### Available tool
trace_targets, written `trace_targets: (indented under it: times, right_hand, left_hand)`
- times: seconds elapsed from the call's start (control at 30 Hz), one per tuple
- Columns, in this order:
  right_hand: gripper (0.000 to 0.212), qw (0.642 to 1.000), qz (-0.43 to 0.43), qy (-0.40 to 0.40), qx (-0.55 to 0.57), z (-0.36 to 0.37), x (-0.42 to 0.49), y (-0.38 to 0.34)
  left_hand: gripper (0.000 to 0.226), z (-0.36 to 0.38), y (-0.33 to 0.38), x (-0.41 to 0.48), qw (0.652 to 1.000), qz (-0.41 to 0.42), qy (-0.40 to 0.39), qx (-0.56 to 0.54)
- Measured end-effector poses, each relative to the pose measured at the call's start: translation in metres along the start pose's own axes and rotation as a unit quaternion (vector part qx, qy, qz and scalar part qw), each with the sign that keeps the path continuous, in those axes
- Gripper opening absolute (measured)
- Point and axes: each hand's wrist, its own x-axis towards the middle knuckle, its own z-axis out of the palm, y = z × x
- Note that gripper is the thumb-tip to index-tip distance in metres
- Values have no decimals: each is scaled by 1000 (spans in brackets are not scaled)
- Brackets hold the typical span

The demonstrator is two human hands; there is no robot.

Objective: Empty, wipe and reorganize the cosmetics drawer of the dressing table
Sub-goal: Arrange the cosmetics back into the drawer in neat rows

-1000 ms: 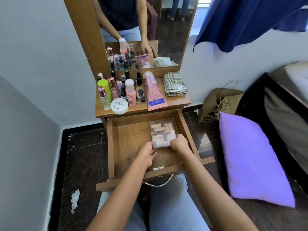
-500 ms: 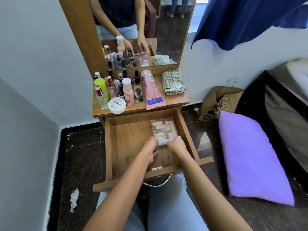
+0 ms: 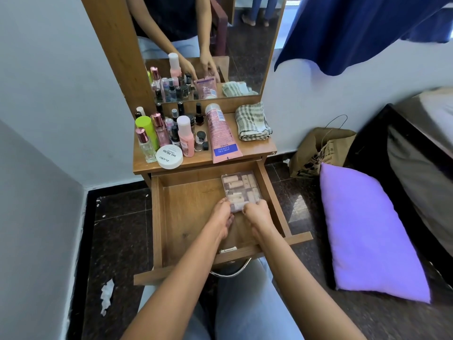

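Note:
The wooden drawer (image 3: 186,212) of the dressing table is pulled out. Its only contents are a clear plastic box (image 3: 241,188) of small beige pieces, lying flat in the back right corner. My left hand (image 3: 221,218) holds the box's near left corner. My right hand (image 3: 257,214) grips its near right edge with curled fingers. Several cosmetics stand on the tabletop: a white nail polish jar (image 3: 169,157), a pink bottle (image 3: 185,136), a green bottle (image 3: 146,130) and a pink tube (image 3: 221,133) lying flat.
A folded checked cloth (image 3: 252,121) lies on the tabletop's right end, below the mirror (image 3: 213,45). A brown paper bag (image 3: 321,150), a purple pillow (image 3: 367,231) and a bed edge are to the right. A crumpled tissue (image 3: 107,299) lies on the dark floor at left.
Both hands have slid the clear box away from me, from the drawer's middle right into its back right corner.

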Motion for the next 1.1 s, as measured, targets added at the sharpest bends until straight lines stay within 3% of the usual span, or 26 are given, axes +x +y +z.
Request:
trace_targets:
  times: [0.23, 0.37, 0.43, 0.53, 0.7, 0.9, 0.97, 1.03, 1.1]
  right_hand:
    - [50, 997, -31, -14, -73, -3, -6, 7]
    - [43, 984, -115, 13, -139, -14, -9, -3]
    - [36, 981, -162, 33, -103, -14, -13, -17]
    - [27, 987, -159, 16, -1, -5, -9, -45]
    - [24, 988, -124, -35, 89, 12, -1, -79]
    - [24, 985, -99, -36, 137, 26, 10, -93]
    - [25, 988, -114, -2, 102, 27, 9, -92]
    - [34, 982, -168, 90, 5, 26, 5, -90]
    - [35, 939, -274, 185, -94, 27, 0, -90]
  left_hand:
    - [33, -9, 3, -10, 999, 3, -30, -24]
    - [30, -37, 7, -18, 998, 63, 0, 16]
    - [27, -56, 9, -23, 990, 121, 26, 74]
    - [23, -80, 8, -33, 974, 181, 49, 131]
    - [16, -99, -4, -39, 964, 199, 49, 167]
    - [12, -108, -13, -39, 962, 215, 52, 160]
    - [13, -111, -15, -39, 964, 215, 55, 145]
    - [13, -112, -16, -38, 966, 218, 60, 128]
    - [13, -113, -17, -38, 966, 223, 64, 116]
